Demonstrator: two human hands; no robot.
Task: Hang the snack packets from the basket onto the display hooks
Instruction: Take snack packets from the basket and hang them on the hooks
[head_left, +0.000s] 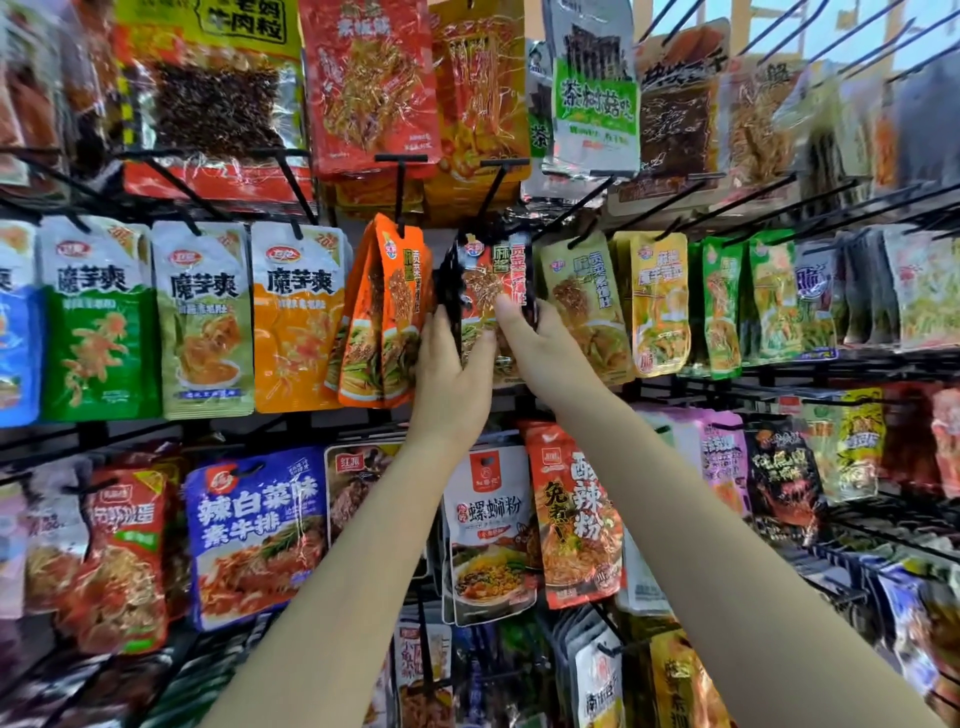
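1. Black-and-red snack packets (491, 296): a small bunch is held upright against the middle row of the rack, long axis vertical, printed faces turned toward the camera, top edges just under a black display hook (493, 184). Whether the hook passes through the hang holes cannot be told.
2. Left hand (451, 384): fingers are curled round the left edge of the bunch, the thumb laid on the front face.
3. Right hand (545, 353): the right edge is gripped, the thumb pressed on the front. The two hands are set close together, one on each side.
4. Material: glossy, crinkled foil-plastic pouches, flat and rectangular with rounded lower corners; highlights wash out part of the print.
5. Orange packets (387, 312): hung just to the left on the next hook, fanned and tilted, touching the left fingers.
6. Olive-yellow packets (584, 306): hung just to the right.
7. Konjac packets (298, 317): white-topped pouches in orange, light green and dark green rows further left.
8. Hidden or unclear: the bunch's lower edge is covered by the hands; the frame's outer pouches are blurred.
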